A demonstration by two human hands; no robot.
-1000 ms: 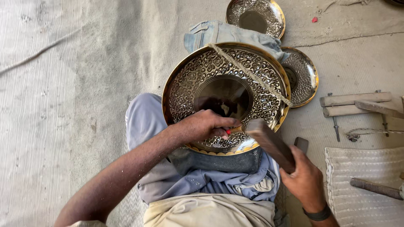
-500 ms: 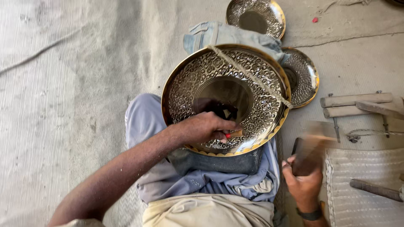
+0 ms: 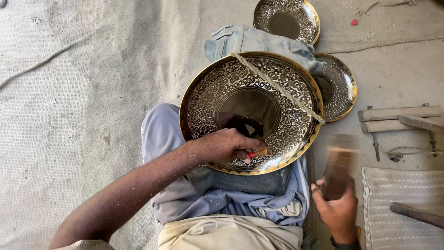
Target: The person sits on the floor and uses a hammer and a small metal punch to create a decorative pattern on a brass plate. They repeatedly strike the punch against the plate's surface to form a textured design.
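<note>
A large engraved brass plate (image 3: 208,99) rests on my lap, with a rope (image 3: 277,85) stretched across its right side. My left hand (image 3: 222,146) lies on the plate's near rim and grips a small chisel (image 3: 258,153) with a red mark, its tip against the engraved band. My right hand (image 3: 337,208) is off the plate at the lower right, closed on a wooden mallet (image 3: 339,164) that is raised and blurred with motion.
Two smaller engraved brass plates lie beyond, one (image 3: 286,18) at the top and one (image 3: 340,85) right of the big plate. Folded denim cloth (image 3: 245,39) sits under the plate's far edge. Wooden tools (image 3: 400,118) and a ribbed mat (image 3: 402,208) lie to the right.
The mallet has swung away from the chisel to the right and risen; my right hand moved right with it. My left hand and the chisel stay on the plate's rim.
</note>
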